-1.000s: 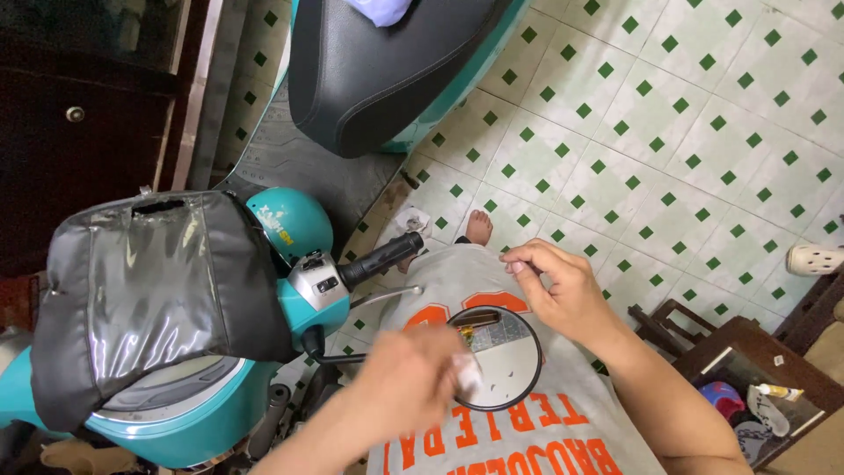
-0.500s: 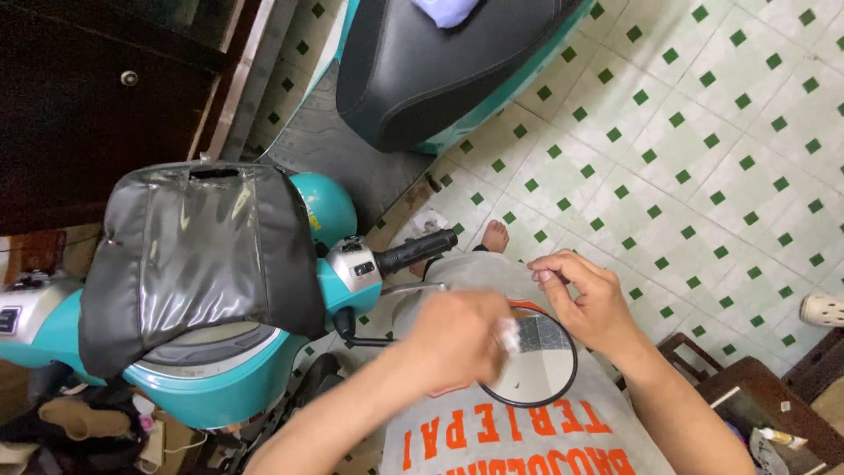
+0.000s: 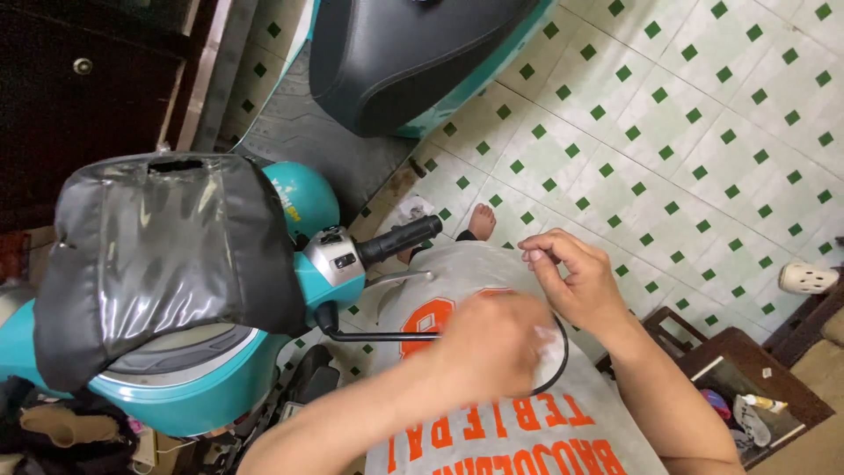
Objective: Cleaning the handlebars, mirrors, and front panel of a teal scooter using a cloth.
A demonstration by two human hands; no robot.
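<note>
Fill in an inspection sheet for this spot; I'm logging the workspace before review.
Surface: white floor tiles with green diamonds.
Job's things: round black-rimmed scooter mirror, mostly covered by the left hand; its black stem runs to the teal scooter handlebar.
Clutter: white clog on the floor; bottles in a brown wooden box.
Grips: left hand blurred, pressing something small and white on the mirror; right hand at the mirror's far rim, thumb and forefinger pinched.
Cables: nothing seen.
Surroundings: grey padded handlebar cover, black scooter seat, dark wooden cabinet.
</note>
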